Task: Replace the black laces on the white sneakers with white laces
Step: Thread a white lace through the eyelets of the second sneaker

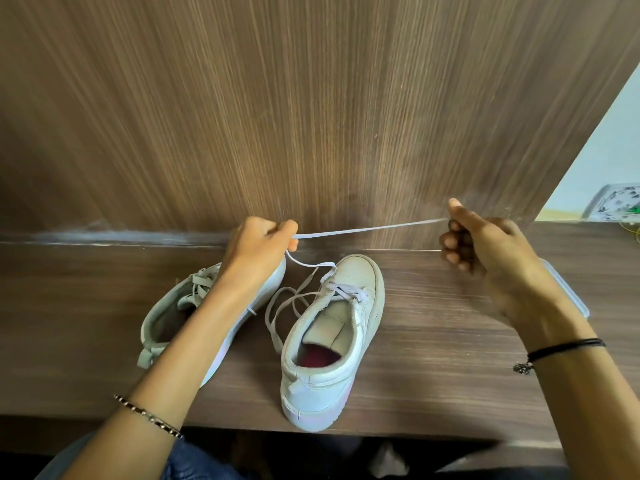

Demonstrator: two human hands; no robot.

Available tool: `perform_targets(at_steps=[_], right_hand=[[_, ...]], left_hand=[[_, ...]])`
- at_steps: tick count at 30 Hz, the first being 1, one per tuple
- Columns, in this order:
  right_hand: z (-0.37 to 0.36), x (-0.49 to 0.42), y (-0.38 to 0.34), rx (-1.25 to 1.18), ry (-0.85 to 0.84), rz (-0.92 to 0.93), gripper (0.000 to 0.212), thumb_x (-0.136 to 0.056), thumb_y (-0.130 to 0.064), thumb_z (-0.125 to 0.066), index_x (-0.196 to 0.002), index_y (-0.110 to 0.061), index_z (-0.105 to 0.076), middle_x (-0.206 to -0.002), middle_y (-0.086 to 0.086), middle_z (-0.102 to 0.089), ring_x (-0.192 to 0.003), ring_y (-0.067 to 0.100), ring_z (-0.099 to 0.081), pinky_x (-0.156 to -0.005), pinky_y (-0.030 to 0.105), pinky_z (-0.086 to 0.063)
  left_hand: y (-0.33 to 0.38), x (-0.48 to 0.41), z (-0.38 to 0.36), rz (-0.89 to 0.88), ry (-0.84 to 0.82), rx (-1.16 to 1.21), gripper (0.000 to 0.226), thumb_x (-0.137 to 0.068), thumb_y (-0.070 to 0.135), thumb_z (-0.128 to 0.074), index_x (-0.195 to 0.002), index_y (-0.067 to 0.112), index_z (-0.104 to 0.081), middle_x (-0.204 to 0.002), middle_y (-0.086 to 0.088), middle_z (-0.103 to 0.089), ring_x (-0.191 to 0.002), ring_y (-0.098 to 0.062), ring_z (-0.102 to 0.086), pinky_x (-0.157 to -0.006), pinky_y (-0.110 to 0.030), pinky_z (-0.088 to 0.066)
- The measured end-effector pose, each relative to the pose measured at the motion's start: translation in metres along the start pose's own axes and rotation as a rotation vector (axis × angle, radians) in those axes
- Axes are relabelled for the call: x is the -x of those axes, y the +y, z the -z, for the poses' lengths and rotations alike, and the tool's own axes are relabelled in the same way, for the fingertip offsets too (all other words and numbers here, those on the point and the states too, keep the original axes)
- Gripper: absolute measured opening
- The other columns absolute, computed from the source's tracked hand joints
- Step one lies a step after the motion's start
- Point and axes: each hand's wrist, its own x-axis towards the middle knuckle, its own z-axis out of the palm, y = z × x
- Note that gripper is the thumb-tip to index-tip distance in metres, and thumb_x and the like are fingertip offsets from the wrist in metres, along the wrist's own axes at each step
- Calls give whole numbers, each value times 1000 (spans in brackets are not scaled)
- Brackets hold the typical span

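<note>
Pinching the white lace [367, 229] in the left grip [263, 244] and again in the right grip [485, 251], stretched taut between them above the surface [433, 341]. Threaded so far only through the toe-end eyelets of the upright sneaker [329, 341], heel close to the front edge. Could drag or tip that sneaker if tugged hard; could leave uneven ends; could snag the slack loop [273, 317] beside it

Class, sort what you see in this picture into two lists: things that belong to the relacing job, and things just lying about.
In the job: white lace, pulled taut between left hand and right hand; upright sneaker it threads; sneaker lying on its side.
Lying about: clear plastic lid; patterned tray at far right.
</note>
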Motion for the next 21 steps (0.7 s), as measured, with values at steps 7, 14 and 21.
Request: perform_targets(at_steps=[7, 14, 21], right_hand=[[-9, -1, 1, -256, 63, 134, 20, -96, -10, -64, -76, -11, -64, -83, 5, -74, -65, 11, -55, -48, 20, -34], [-25, 5, 10, -49, -124, 269, 23, -88, -20, -80, -79, -14, -60, -65, 2, -63, -54, 8, -49, -50, 16, -39], [-43, 9, 19, 241, -344, 303, 30, -90, -28, -78, -107, -8, -64, -84, 4, -79, -71, 19, -72, -70, 23, -54]], left_hand=[[-9, 5, -3, -171, -100, -390, 20, -97, 38, -57, -89, 23, -68, -74, 12, -63, -84, -13, -63, -75, -33, -46], [15, 38, 11, -269, -388, -324, 46, -79, 65, -75, -76, 20, -67, -62, 2, -67, -50, -5, -59, -53, -29, -51], [10, 48, 20, -161, -553, -327, 18, -71, 25, -90, -83, 22, -78, -71, 6, -75, -62, -9, -68, -63, -34, -62]])
